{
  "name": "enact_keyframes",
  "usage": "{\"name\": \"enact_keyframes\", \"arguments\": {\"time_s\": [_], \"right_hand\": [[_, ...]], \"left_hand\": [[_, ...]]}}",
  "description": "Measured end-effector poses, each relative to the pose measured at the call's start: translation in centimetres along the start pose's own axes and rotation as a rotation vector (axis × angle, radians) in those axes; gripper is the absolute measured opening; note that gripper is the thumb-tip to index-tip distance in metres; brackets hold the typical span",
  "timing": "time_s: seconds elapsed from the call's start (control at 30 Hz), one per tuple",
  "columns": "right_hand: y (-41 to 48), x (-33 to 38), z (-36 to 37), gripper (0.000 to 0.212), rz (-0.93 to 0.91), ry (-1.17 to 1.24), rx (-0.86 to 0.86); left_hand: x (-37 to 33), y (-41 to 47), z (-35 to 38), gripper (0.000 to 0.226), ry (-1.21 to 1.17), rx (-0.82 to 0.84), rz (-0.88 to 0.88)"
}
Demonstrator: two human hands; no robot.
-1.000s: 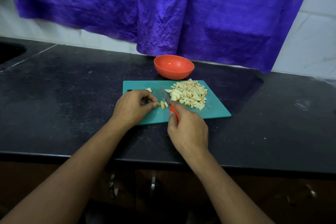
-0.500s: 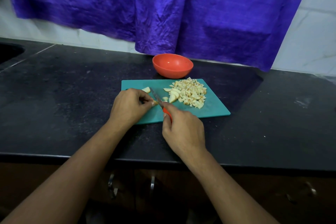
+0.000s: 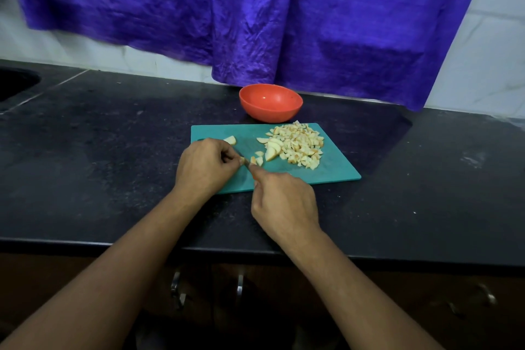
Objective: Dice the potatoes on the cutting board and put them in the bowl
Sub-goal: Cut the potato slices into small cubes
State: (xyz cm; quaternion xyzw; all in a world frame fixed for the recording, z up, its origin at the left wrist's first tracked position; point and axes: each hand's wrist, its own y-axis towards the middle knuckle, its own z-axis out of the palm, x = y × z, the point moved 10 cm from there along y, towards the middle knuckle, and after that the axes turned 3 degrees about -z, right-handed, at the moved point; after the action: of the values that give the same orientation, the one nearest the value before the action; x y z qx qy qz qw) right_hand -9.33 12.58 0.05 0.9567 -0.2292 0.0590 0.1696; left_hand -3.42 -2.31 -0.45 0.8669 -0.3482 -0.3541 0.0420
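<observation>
Head view: right hand grip on knife, left hand grip on potato piece.

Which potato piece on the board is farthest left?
The lone potato wedge just beyond the left hand; every other piece lies right of it, toward the diced pile.

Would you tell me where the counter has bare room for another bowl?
Free: counter between sink and cutting board, and counter right of the board. Crowded: the board, with the potato pile, the left hand pinching a potato piece, the right hand gripping the knife.
</observation>
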Motion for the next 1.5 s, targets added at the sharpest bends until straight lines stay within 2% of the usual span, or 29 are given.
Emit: {"name": "enact_keyframes", "arguments": {"time_s": [0.13,0.37,0.5,0.67,0.87,1.07,1.2,1.5], "right_hand": [[-0.4,-0.8,-0.2,0.045,0.021,0.048,-0.015],[-1.2,-4.5,-1.1,0.039,0.227,0.447,-0.229],[-1.1,-5.1,-0.9,0.038,0.262,0.505,-0.244],[-1.0,-6.0,-0.4,0.037,0.301,0.612,-0.269],[-1.0,-6.3,-0.1,0.038,0.312,0.664,-0.28],[-0.9,-6.2,-0.2,0.039,0.299,0.645,-0.272],[-0.9,-6.2,-0.5,0.039,0.287,0.611,-0.266],[-0.7,-3.5,-0.8,0.044,0.145,0.271,-0.147]], "left_hand": [[0.1,-0.1,-0.2,0.008,0.009,-0.01,-0.016],[-0.2,0.3,0.1,0.006,0.003,0.037,-0.004],[-1.6,0.6,1.0,0.02,-0.019,0.116,0.075],[-3.6,0.9,2.2,0.032,0.064,0.18,0.177],[-4.0,1.1,2.8,0.013,0.04,0.178,0.165],[-3.0,0.5,2.1,0.018,-0.045,0.144,0.152],[-3.0,0.3,1.6,0.015,-0.003,0.096,0.165],[-2.7,-0.4,0.9,0.019,-0.012,0.054,0.203]]}}
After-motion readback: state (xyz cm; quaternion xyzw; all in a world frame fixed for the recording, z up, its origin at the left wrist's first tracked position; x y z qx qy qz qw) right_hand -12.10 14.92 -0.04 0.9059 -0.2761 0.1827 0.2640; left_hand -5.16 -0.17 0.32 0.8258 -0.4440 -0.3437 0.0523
